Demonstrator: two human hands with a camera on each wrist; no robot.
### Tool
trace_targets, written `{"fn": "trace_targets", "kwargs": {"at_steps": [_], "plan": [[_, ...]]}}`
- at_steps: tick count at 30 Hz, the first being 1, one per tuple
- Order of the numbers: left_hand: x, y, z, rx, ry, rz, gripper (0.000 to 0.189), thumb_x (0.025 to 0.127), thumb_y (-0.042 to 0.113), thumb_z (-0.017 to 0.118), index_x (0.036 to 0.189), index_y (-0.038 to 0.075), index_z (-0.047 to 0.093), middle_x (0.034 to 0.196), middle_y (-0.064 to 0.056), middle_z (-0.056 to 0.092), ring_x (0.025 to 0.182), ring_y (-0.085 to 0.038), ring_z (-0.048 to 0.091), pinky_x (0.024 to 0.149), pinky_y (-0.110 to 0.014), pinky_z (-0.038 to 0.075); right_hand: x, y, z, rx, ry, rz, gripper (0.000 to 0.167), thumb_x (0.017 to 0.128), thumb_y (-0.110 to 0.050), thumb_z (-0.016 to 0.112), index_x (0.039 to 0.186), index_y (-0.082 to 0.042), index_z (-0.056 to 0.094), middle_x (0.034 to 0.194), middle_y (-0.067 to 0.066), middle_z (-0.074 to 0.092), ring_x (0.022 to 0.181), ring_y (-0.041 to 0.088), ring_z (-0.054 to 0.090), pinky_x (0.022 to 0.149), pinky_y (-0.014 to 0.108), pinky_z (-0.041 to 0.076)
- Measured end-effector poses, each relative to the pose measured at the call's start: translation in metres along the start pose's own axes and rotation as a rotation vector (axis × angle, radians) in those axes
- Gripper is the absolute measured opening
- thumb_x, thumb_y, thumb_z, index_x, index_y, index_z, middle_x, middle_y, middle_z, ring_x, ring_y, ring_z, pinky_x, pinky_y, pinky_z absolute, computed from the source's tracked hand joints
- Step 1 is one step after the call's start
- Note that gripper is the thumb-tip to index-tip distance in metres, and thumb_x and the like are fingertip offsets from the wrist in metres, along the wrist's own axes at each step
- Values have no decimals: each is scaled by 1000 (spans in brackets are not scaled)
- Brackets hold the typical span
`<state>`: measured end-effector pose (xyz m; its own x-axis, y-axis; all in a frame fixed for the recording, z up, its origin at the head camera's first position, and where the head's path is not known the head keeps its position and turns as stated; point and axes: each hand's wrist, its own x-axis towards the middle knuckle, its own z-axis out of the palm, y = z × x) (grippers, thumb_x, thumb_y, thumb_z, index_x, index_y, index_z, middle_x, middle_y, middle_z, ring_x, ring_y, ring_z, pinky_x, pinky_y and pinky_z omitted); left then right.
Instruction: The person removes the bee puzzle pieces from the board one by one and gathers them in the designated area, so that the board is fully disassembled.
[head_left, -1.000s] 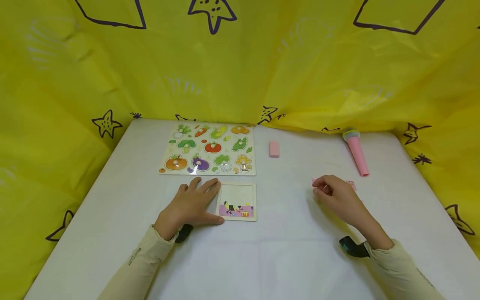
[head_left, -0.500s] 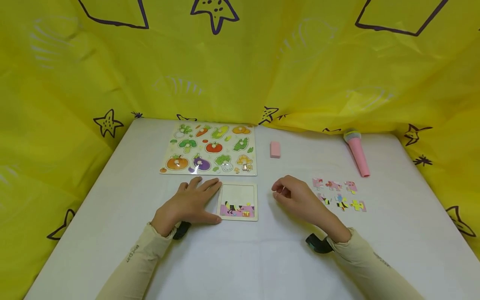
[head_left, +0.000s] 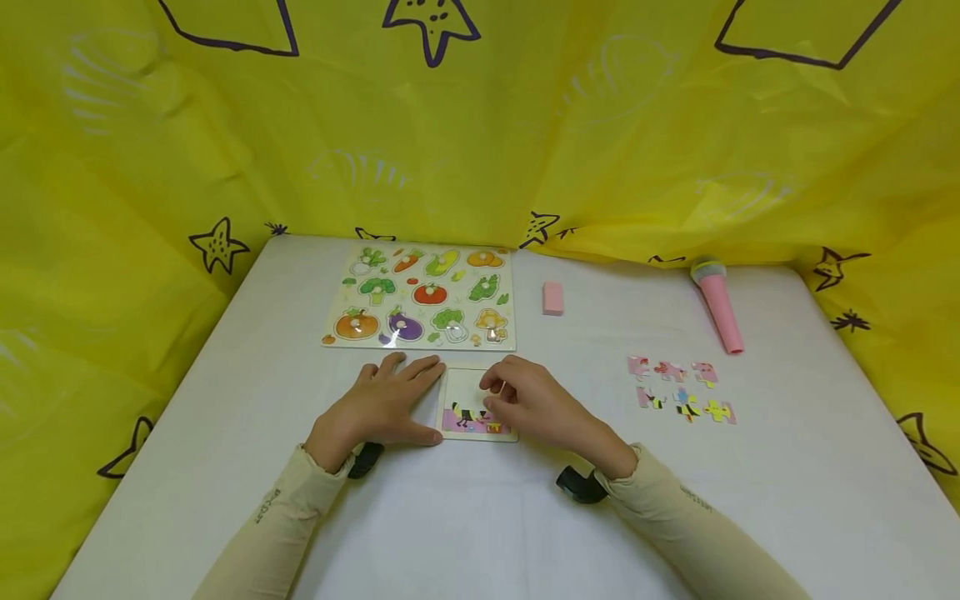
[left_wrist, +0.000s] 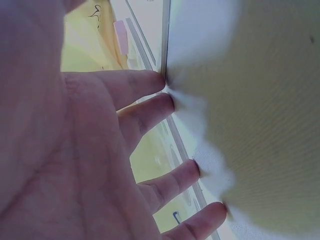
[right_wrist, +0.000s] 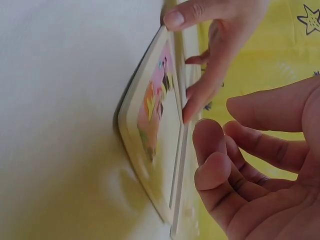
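Observation:
A small square puzzle tray (head_left: pixel 477 438) lies in the middle of the table in the head view. Pink pieces with a bee picture (head_left: pixel 465 419) fill its lower strip, below a bare white area. My left hand (head_left: pixel 378 412) rests at the tray's left side, fingers spread, index fingertip and thumb at its edge. Above the tray's right part hovers my right hand (head_left: pixel 536 402), its fingers loosely bent. Nothing shows between the fingertips (right_wrist: pixel 210 135) in the right wrist view. Two rows of loose puzzle pieces (head_left: pixel 686 406) lie farther right.
Behind the tray is a vegetable peg board (head_left: pixel 390 292). A pink block (head_left: pixel 552 298) sits right of that board. Farther right lies a pink toy microphone (head_left: pixel 722 312). The yellow curtain (head_left: pixel 480 150) borders the table's back and sides.
My right hand has moved left from over the loose pieces to above the tray, uncovering both rows. My left hand stays at the tray.

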<state>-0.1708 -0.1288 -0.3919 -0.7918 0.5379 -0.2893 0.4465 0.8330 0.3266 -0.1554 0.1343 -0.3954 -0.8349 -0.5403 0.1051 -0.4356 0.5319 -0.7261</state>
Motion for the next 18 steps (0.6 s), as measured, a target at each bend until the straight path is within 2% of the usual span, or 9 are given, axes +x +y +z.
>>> {"fn": "trace_targets", "kwargs": {"at_steps": [6, 10, 18], "plan": [[1, 0, 3, 9, 13, 5, 98, 89, 52, 85, 166, 11, 41, 171, -6, 36, 155, -49, 25, 113, -68, 29, 9, -5, 12, -10, -43, -55, 15, 94, 1, 70, 108, 2, 73, 96, 2, 66, 81, 9, 59, 76, 28, 54], [1, 0, 3, 12, 14, 5, 98, 89, 52, 85, 166, 11, 41, 171, -7, 36, 155, -49, 24, 113, -69, 29, 14, -6, 20, -37, -69, -76, 18, 92, 2, 73, 110, 3, 74, 96, 4, 65, 83, 12, 59, 79, 28, 53], [2, 0, 5, 18, 13, 0, 98, 89, 52, 85, 166, 12, 40, 172, -6, 35, 155, -49, 24, 112, -69, 29, 17, -16, 34, -63, -115, -9, 27, 95, -1, 76, 120, 6, 72, 104, 8, 58, 84, 17, 55, 78, 29, 50]]}}
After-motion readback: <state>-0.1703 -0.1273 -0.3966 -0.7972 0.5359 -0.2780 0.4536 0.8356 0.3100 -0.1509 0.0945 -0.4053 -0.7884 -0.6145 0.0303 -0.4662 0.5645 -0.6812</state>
